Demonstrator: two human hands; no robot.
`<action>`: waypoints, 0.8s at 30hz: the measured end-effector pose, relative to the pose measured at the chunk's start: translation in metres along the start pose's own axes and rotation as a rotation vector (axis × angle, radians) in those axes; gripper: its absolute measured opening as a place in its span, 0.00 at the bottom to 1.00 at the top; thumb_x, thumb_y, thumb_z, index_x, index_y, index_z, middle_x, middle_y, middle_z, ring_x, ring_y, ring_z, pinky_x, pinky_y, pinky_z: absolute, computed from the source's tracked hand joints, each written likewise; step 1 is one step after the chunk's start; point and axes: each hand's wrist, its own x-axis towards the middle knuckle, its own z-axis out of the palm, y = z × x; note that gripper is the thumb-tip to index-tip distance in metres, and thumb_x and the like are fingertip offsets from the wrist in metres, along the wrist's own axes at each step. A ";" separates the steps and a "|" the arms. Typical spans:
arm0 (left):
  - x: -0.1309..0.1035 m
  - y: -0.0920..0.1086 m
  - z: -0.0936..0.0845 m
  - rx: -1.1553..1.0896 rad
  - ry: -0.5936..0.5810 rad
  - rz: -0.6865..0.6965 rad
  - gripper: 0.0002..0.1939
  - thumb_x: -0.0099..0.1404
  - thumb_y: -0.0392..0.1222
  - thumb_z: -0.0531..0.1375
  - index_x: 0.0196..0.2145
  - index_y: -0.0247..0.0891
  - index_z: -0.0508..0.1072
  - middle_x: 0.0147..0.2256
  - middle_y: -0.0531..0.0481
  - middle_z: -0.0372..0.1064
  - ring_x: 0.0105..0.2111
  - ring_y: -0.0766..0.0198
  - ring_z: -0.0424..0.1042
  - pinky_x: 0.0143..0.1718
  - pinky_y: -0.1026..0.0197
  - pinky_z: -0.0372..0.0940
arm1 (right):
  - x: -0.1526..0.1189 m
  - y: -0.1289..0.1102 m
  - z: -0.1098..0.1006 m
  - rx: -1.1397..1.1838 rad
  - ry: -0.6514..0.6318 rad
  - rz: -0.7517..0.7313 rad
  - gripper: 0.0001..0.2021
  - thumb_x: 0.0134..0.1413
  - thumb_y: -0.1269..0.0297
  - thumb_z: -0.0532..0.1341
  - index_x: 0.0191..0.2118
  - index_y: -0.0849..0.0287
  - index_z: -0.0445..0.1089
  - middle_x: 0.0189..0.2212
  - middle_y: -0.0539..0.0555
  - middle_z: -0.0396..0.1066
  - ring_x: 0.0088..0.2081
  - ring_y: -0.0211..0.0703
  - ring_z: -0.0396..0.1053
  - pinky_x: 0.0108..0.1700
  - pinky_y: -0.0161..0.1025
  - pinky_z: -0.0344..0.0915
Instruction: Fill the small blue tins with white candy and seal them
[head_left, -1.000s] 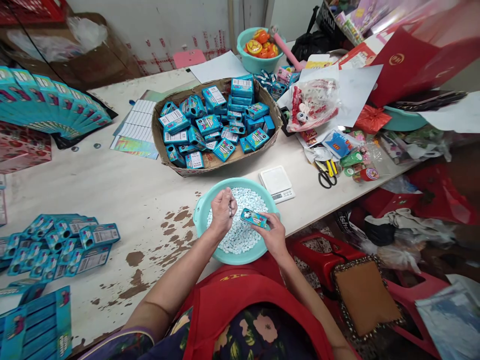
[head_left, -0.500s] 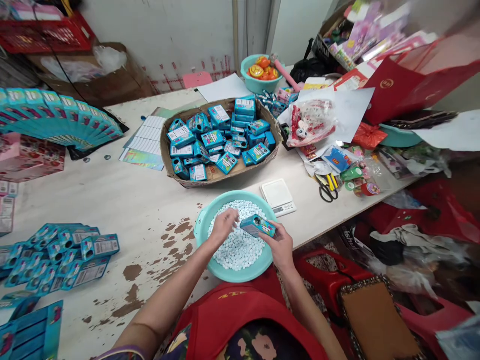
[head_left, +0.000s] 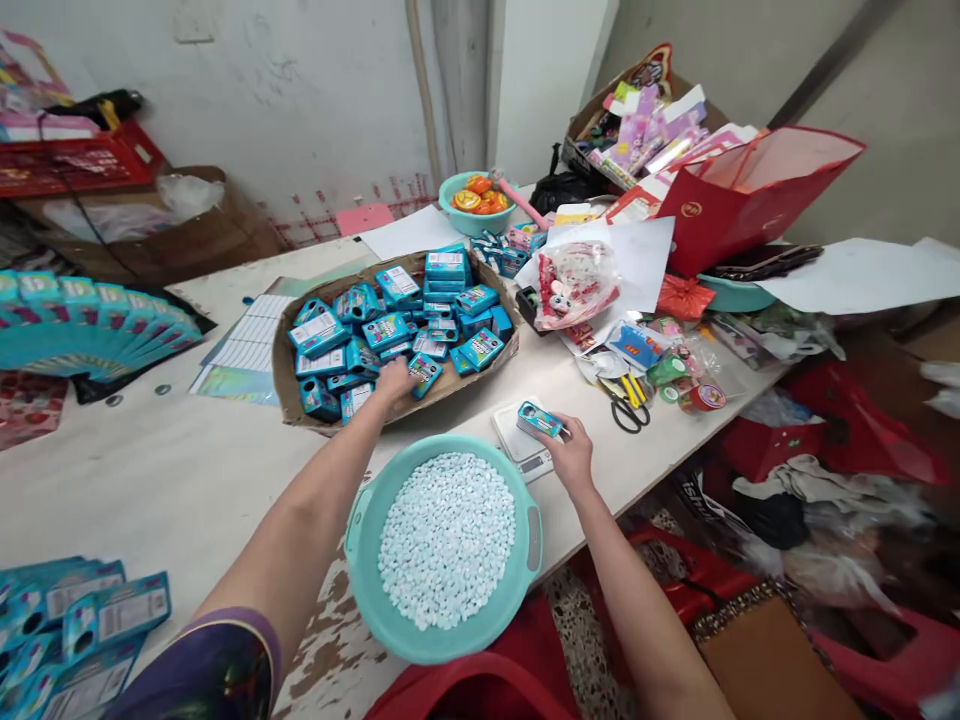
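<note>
My right hand (head_left: pixel 571 450) pinches a small blue candy box (head_left: pixel 538 420) by its near end, over the white digital scale (head_left: pixel 517 435); whether the box rests on the scale I cannot tell. In the cardboard tray (head_left: pixel 480 382), my left hand (head_left: pixel 397 382) has its fingers closed at the edge of another small blue box (head_left: pixel 426 375), partly hiding their grip. Many more such boxes are heaped in that tray. In front of me sits a turquoise basin (head_left: pixel 364 590) full of small white pellets (head_left: pixel 450 540).
Stacked blue boxes (head_left: pixel 97 620) stand at the lower left, and a fanned row of them (head_left: pixel 97 330) lies farther back. Scissors (head_left: pixel 628 412) and tape rolls are right of the scale. Behind are a red paper bag (head_left: pixel 750 200) and a bowl of orange toys (head_left: pixel 480 200).
My left hand has left the basin and reached forward into the cardboard tray. My right hand has carried its box from above the pellets to the scale. The view has shifted.
</note>
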 end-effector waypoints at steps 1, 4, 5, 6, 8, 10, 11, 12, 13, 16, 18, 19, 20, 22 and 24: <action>0.008 -0.001 0.005 0.005 -0.030 -0.048 0.24 0.47 0.40 0.67 0.41 0.31 0.67 0.48 0.31 0.66 0.50 0.45 0.64 0.47 0.53 0.59 | 0.009 0.010 0.003 -0.005 -0.010 0.010 0.22 0.37 0.55 0.69 0.40 0.59 0.72 0.37 0.53 0.67 0.39 0.45 0.69 0.45 0.46 0.68; 0.013 -0.009 0.016 -0.007 -0.068 -0.102 0.22 0.48 0.44 0.67 0.38 0.31 0.67 0.41 0.34 0.70 0.42 0.49 0.69 0.39 0.55 0.62 | 0.023 0.026 0.007 -0.025 -0.039 0.039 0.23 0.37 0.53 0.68 0.40 0.60 0.71 0.39 0.55 0.68 0.42 0.48 0.68 0.47 0.49 0.66; 0.010 -0.012 0.016 -0.014 -0.080 -0.120 0.21 0.49 0.45 0.66 0.37 0.31 0.67 0.38 0.36 0.70 0.39 0.51 0.70 0.37 0.56 0.63 | 0.023 0.025 0.006 -0.045 -0.032 0.040 0.25 0.36 0.53 0.68 0.42 0.61 0.70 0.41 0.56 0.68 0.44 0.49 0.67 0.49 0.50 0.65; 0.006 -0.014 0.014 -0.019 -0.090 -0.138 0.20 0.50 0.46 0.65 0.37 0.31 0.67 0.36 0.37 0.71 0.37 0.52 0.70 0.36 0.56 0.63 | 0.021 0.020 0.003 -0.071 -0.014 0.031 0.27 0.36 0.53 0.68 0.45 0.61 0.69 0.43 0.58 0.67 0.47 0.50 0.66 0.51 0.52 0.63; -0.008 -0.017 0.005 -0.033 -0.040 -0.122 0.19 0.53 0.46 0.63 0.39 0.31 0.66 0.36 0.39 0.70 0.38 0.52 0.70 0.36 0.56 0.63 | 0.006 0.002 -0.004 -0.113 0.044 -0.009 0.31 0.37 0.54 0.69 0.50 0.60 0.65 0.50 0.60 0.64 0.53 0.52 0.62 0.56 0.55 0.58; -0.037 -0.020 -0.006 -0.074 0.119 0.007 0.21 0.55 0.47 0.60 0.43 0.33 0.65 0.40 0.40 0.69 0.42 0.51 0.69 0.41 0.54 0.63 | -0.024 -0.025 -0.009 -0.071 0.077 -0.011 0.32 0.42 0.55 0.67 0.55 0.57 0.62 0.55 0.61 0.60 0.56 0.51 0.59 0.59 0.54 0.54; -0.058 -0.022 -0.010 -0.107 0.216 0.112 0.21 0.56 0.48 0.59 0.45 0.35 0.64 0.42 0.41 0.68 0.44 0.51 0.68 0.43 0.53 0.63 | -0.044 -0.039 -0.009 0.002 0.063 0.020 0.30 0.46 0.55 0.65 0.55 0.57 0.61 0.55 0.61 0.60 0.56 0.51 0.60 0.59 0.54 0.55; -0.085 -0.026 -0.010 -0.141 0.289 0.226 0.22 0.57 0.49 0.59 0.46 0.37 0.64 0.44 0.42 0.67 0.45 0.51 0.67 0.45 0.52 0.63 | -0.065 -0.051 -0.006 0.103 0.023 0.088 0.29 0.48 0.56 0.64 0.56 0.56 0.60 0.56 0.61 0.61 0.56 0.50 0.61 0.58 0.53 0.57; -0.116 -0.030 -0.008 -0.162 0.309 0.325 0.22 0.57 0.50 0.58 0.47 0.38 0.64 0.45 0.42 0.66 0.47 0.51 0.66 0.47 0.51 0.62 | -0.087 -0.062 -0.001 0.219 -0.046 0.172 0.30 0.48 0.55 0.65 0.57 0.54 0.59 0.57 0.60 0.61 0.55 0.51 0.63 0.56 0.53 0.60; -0.216 -0.049 0.012 -0.167 0.011 0.648 0.20 0.57 0.47 0.57 0.47 0.42 0.67 0.46 0.41 0.67 0.49 0.49 0.65 0.51 0.49 0.61 | -0.143 -0.075 0.021 0.563 -0.236 0.395 0.36 0.48 0.53 0.64 0.62 0.49 0.51 0.59 0.58 0.60 0.54 0.53 0.65 0.51 0.53 0.67; -0.266 -0.064 0.029 -0.138 -0.292 0.770 0.21 0.58 0.46 0.56 0.50 0.45 0.67 0.51 0.42 0.66 0.52 0.49 0.64 0.53 0.50 0.60 | -0.163 -0.071 0.030 0.639 -0.169 0.509 0.33 0.50 0.54 0.62 0.61 0.50 0.52 0.54 0.57 0.66 0.53 0.52 0.67 0.51 0.52 0.66; -0.280 -0.071 0.035 -0.125 -0.394 0.790 0.23 0.58 0.48 0.57 0.53 0.47 0.65 0.53 0.43 0.64 0.54 0.49 0.63 0.55 0.50 0.58 | -0.167 -0.066 0.031 0.638 -0.138 0.543 0.32 0.50 0.55 0.62 0.60 0.51 0.54 0.51 0.57 0.69 0.52 0.52 0.68 0.52 0.52 0.66; -0.288 -0.078 0.040 -0.103 -0.432 0.767 0.25 0.59 0.49 0.57 0.55 0.47 0.64 0.55 0.43 0.63 0.55 0.49 0.61 0.56 0.50 0.57 | -0.168 -0.062 0.029 0.628 -0.123 0.557 0.31 0.49 0.56 0.62 0.59 0.52 0.56 0.49 0.57 0.70 0.51 0.52 0.69 0.51 0.52 0.66; -0.283 -0.092 0.046 -0.023 -0.335 0.630 0.28 0.60 0.53 0.55 0.57 0.45 0.61 0.57 0.43 0.61 0.57 0.49 0.58 0.58 0.48 0.53 | -0.168 -0.055 0.019 0.611 -0.176 0.544 0.31 0.46 0.60 0.64 0.58 0.53 0.58 0.49 0.57 0.71 0.49 0.53 0.70 0.51 0.53 0.67; -0.264 -0.103 0.051 0.119 -0.179 0.449 0.29 0.62 0.54 0.52 0.58 0.39 0.59 0.56 0.38 0.61 0.58 0.46 0.57 0.58 0.46 0.52 | -0.168 -0.052 0.007 0.617 -0.249 0.517 0.33 0.43 0.62 0.65 0.58 0.52 0.58 0.50 0.57 0.70 0.48 0.54 0.70 0.49 0.53 0.67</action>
